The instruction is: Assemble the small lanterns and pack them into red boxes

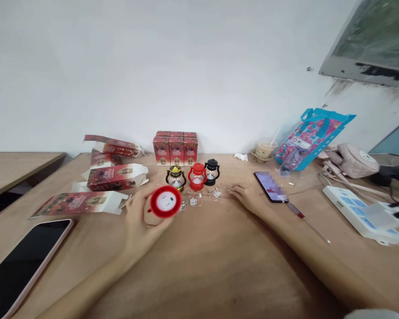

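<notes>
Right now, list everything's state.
Held red lantern, base exposed, in left hand
Standing lanterns, upright
Stacked boxes, closed
Loose boxes, opened
Left phone, screen dark
Right phone, screen lit
Screwdriver, lying flat
Power strip, adapter plugged in
Drink cup, straw inserted

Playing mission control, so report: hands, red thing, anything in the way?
Left hand holding red-rimmed piece, white disc showing. Right hand near wire pieces. Lanterns close behind, seemingly not blocking.
</notes>
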Available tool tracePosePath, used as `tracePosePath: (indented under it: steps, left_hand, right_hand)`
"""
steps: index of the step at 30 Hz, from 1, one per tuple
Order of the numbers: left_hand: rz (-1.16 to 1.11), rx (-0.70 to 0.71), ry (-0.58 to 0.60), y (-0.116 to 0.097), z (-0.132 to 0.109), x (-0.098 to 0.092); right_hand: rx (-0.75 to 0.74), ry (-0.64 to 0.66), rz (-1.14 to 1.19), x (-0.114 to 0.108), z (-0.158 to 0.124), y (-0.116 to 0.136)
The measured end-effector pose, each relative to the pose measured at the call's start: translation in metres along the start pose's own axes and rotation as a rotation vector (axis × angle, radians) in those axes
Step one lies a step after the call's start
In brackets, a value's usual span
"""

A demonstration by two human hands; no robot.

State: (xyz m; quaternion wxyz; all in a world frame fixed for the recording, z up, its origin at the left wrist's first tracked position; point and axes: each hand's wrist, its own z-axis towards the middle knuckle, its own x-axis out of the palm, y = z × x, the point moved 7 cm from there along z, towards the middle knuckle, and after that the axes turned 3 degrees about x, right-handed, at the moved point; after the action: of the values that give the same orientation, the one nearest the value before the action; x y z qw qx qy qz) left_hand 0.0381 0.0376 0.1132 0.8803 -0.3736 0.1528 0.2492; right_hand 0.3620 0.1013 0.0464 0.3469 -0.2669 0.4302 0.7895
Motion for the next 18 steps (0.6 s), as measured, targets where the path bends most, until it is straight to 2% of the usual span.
tracePosePath:
  steps: [3, 6, 9, 12, 14, 18]
  left_hand:
    - [0.149, 0.108, 0.096, 0.005, -0.008, 0.013]
    - [0.161, 0.167, 0.187, 0.009, -0.018, 0.027]
    - [0.124, 0.163, 0.237, 0.014, -0.029, 0.039]
    - [0.084, 0.166, 0.248, 0.015, -0.036, 0.044]
    - [0.059, 0.212, 0.236, 0.012, -0.038, 0.044]
    - [0.060, 0.310, 0.209, 0.004, -0.039, 0.041]
  right_hand:
    - [-0.149, 0.000, -0.149, 0.005, -0.016, 0.014]
    - [-0.243, -0.131, -0.181, -0.005, -0.028, 0.045]
    - [-0.321, -0.156, -0.022, -0.007, -0.032, 0.094]
    - [-0.510, -0.112, 0.105, 0.002, -0.034, 0.151]
    - [-0.592, -0.110, 0.151, 0.009, -0.032, 0.175]
    - [-0.603, -0.127, 0.188, 0.018, -0.027, 0.188]
